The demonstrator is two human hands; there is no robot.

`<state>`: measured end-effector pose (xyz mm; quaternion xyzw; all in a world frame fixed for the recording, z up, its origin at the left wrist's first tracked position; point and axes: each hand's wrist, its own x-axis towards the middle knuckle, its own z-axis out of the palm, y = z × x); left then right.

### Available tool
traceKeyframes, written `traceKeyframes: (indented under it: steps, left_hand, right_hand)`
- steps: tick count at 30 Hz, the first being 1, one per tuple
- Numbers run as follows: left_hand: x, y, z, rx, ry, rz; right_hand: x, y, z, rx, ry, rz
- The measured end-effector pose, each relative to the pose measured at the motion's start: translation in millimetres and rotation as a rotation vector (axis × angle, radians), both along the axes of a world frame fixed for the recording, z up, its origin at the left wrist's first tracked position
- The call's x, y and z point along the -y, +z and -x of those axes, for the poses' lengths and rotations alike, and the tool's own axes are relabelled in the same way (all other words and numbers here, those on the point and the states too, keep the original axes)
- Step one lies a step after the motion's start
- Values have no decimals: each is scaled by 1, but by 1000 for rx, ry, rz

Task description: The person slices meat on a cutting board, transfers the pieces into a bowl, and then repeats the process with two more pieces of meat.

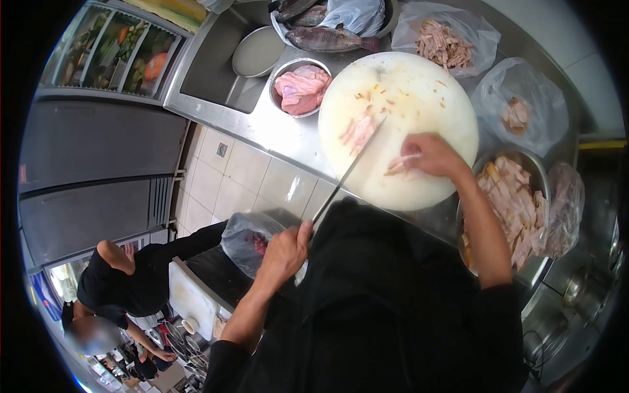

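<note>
My left hand (pixel 283 254) is closed round the handle of a long knife (pixel 350 169). The blade slants over the round white cutting board (pixel 386 78), its tip beside a small heap of pale meat strips (pixel 357 133). On the board's lower right, my right hand (pixel 429 156) pinches pale meat pieces (pixel 401 165) between thumb and fingers. A metal bowl with pink raw meat (pixel 303 88) stands left of the board. To the right is a large bowl of pale slices (pixel 511 203).
Plastic bags with cut strips (pixel 445 46) and smaller pieces (pixel 516 114) lie beyond and right of the board. Fish (pixel 327 39) lie beyond it, near a sink (pixel 209 72). A bag (pixel 246 242) hangs near my left hand. Another person (pixel 131 281) is at lower left.
</note>
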<state>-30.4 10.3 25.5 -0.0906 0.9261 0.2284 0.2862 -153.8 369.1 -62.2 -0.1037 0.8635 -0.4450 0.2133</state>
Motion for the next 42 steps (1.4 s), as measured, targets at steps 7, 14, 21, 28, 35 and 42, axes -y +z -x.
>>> traceKeyframes:
  steps: [7, 14, 21, 28, 35, 42]
  left_hand:
    - [1, -2, -2, 9, 20, -25]
    - [3, -6, -4, 10, 38, -62]
    - [-6, 2, -10, -8, 41, -30]
    - [-19, 15, -11, 20, 30, -47]
    - [-20, 21, -25, 25, -15, 34]
    - [-32, -25, -4, -137, -138, 64]
  right_hand:
    - [2, -6, 13, 71, -4, 130]
    - [36, -16, 24, 384, -300, 393]
    - [49, -23, -7, -415, -324, -155]
    - [59, -41, -17, -657, -252, 1]
    - [66, -41, -20, -731, -294, 12]
    - [63, -48, -18, -788, -239, -17]
